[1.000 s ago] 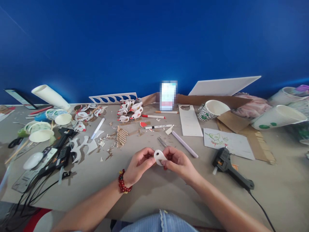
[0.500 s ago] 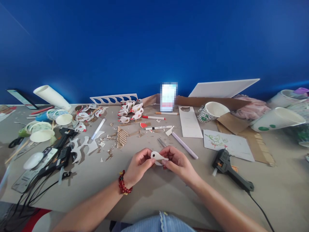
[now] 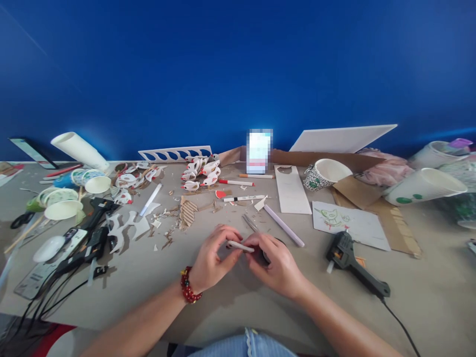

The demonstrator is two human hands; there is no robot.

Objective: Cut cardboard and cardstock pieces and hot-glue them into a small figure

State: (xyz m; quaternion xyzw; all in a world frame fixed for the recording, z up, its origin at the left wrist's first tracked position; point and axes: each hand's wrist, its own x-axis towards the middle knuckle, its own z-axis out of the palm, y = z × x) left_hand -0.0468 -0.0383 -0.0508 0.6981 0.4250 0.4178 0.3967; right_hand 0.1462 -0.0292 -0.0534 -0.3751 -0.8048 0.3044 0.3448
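Both of my hands meet low over the middle of the grey table [image 3: 148,277]. A small white cut-out piece [image 3: 240,246] lies nearly flat and edge-on between them. My left hand [image 3: 211,263], with a red bead bracelet at the wrist, pinches its left end. My right hand [image 3: 277,265] pinches its right end, and something dark shows under the right fingers. A lilac stick [image 3: 284,225] and thin metal rods [image 3: 250,222] lie just beyond the hands.
A black glue gun [image 3: 351,263] with its cord lies to the right. Black tools and cables [image 3: 80,240], paper cups [image 3: 63,209] and white scraps crowd the left. Markers [image 3: 243,198], white bird shapes [image 3: 201,173], a patterned cup [image 3: 323,174] and a drawing [image 3: 349,220] lie farther back.
The white piece has turned from facing me to lying flat and edge-on. Both hands have dropped lower, closer to the table.
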